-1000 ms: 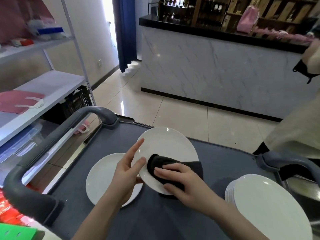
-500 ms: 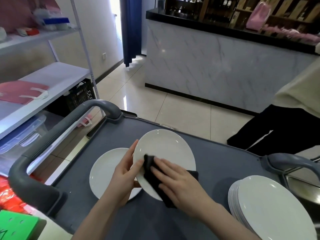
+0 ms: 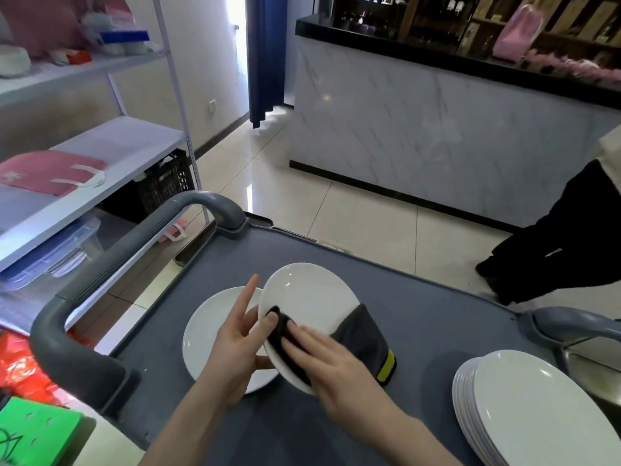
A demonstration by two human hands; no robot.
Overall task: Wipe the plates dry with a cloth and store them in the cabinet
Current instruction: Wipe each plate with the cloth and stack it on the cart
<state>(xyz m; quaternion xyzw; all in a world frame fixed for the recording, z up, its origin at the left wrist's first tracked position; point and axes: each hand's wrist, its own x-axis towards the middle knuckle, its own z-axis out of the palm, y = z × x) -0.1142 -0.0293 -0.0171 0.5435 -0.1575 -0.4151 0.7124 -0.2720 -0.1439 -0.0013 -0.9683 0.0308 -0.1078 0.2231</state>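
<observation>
In the lower centre, the left hand pinches a tilted plate by its left rim, thumb on its face. The right hand, fingers flat, presses a black cloth onto it. A second plate lies flat on the cart; a stack sits lower right.

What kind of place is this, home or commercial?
Probably a restaurant or bar: a marble-fronted bar counter with bottle shelves behind it, a grey service cart, and a stack of white plates on the cart.
</observation>
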